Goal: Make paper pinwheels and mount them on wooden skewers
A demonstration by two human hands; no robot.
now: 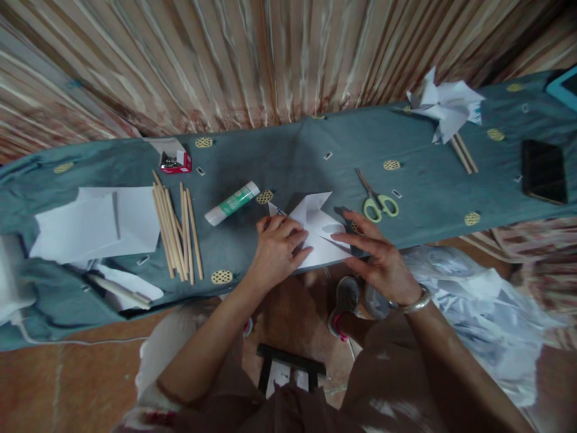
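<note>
Bare forearms (216, 337) reach in from seven and four o'clock. On the bench (279, 156), mid-view, I see folded paper (318, 224): left hand (278, 245) bent over its nine-o'clock side, grip unclear to me; right hand (383, 264) open, touching three o'clock. Scissors (373, 195) lie at two.

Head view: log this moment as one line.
left hand: on folded white paper | right hand: at paper's right edge | nearby: glue stick, green-handled scissors
</note>
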